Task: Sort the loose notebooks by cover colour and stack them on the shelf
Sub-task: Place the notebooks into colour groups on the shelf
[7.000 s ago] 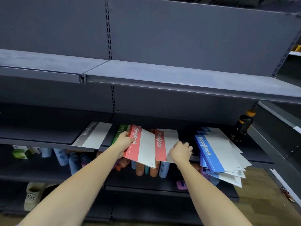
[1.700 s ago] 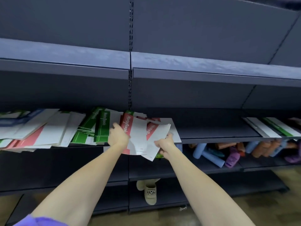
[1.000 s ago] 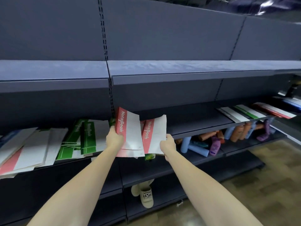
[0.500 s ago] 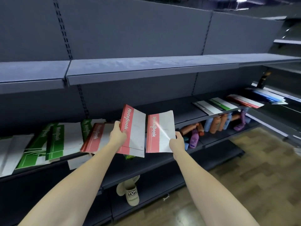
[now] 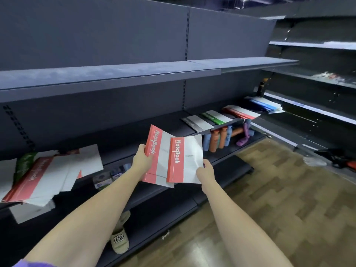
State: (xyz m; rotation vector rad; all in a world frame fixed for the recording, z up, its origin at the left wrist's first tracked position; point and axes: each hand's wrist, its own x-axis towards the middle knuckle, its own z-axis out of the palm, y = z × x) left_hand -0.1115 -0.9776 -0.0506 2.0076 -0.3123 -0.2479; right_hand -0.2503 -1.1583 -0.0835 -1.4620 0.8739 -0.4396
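While half a second ago both red notebooks sat closer to the shelf edge, now left hand [image 5: 142, 163] grips one red notebook [image 5: 158, 160], right hand [image 5: 205, 171] pinches the other red notebook [image 5: 185, 160]; both held clear of the shelf [image 5: 123, 135], view swung right toward sorted stacks [image 5: 221, 117].

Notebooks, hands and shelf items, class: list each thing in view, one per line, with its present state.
Left hand: grips a red notebook, held in the air.
Right hand: grips another red notebook, overlapping the first.
Loose pile: jumbled, overhanging the shelf edge.
Grey notebooks: flat on shelf.
Green notebooks: flat on shelf.
Red stack: flat on shelf.
Blue stack: fanned.
Slipper: on bottom shelf.
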